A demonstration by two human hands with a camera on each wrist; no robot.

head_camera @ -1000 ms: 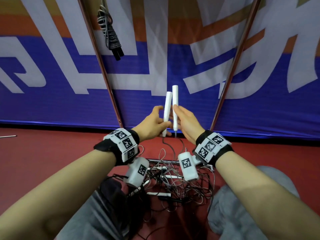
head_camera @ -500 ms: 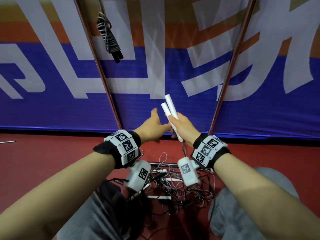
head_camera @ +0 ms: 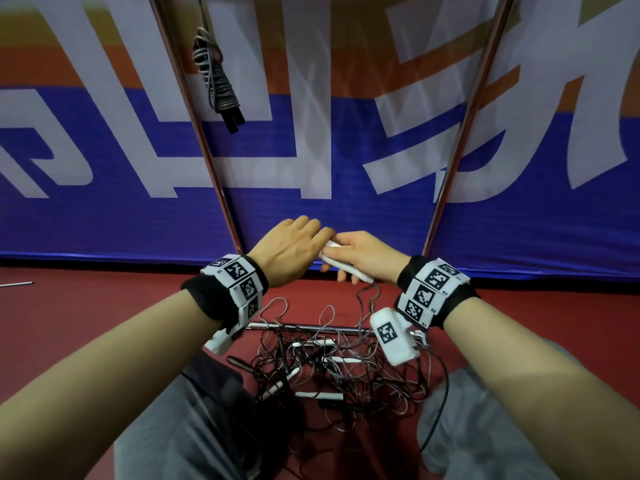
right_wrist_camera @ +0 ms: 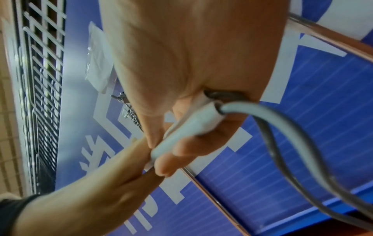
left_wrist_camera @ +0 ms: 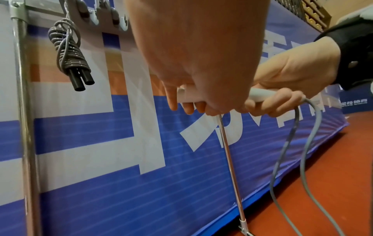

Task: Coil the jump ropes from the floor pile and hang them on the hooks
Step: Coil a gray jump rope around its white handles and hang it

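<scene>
Two white jump rope handles (head_camera: 337, 263) lie side by side, nearly level, in front of the banner. My right hand (head_camera: 363, 258) grips them near the cord end. My left hand (head_camera: 294, 251) reaches over their far ends, and the left wrist view shows its fingers (left_wrist_camera: 187, 105) curled over a handle tip (left_wrist_camera: 184, 95). The grey cords (head_camera: 367, 299) leave the handles (right_wrist_camera: 187, 127) and drop to the tangled pile of ropes (head_camera: 332, 368) on the red floor. One coiled rope with black handles (head_camera: 216, 81) hangs from the rack's hooks (left_wrist_camera: 113, 14).
Two slanted metal rack poles (head_camera: 204, 150) (head_camera: 464, 133) stand against a blue, white and orange banner. A low crossbar (head_camera: 311, 328) runs behind the pile. My grey-trousered knees (head_camera: 485, 427) flank the pile.
The handles stood upright, one in each hand, then passed together into my right hand. They have tipped down to nearly level and sunk lower, and my left hand has closed over their ends.
</scene>
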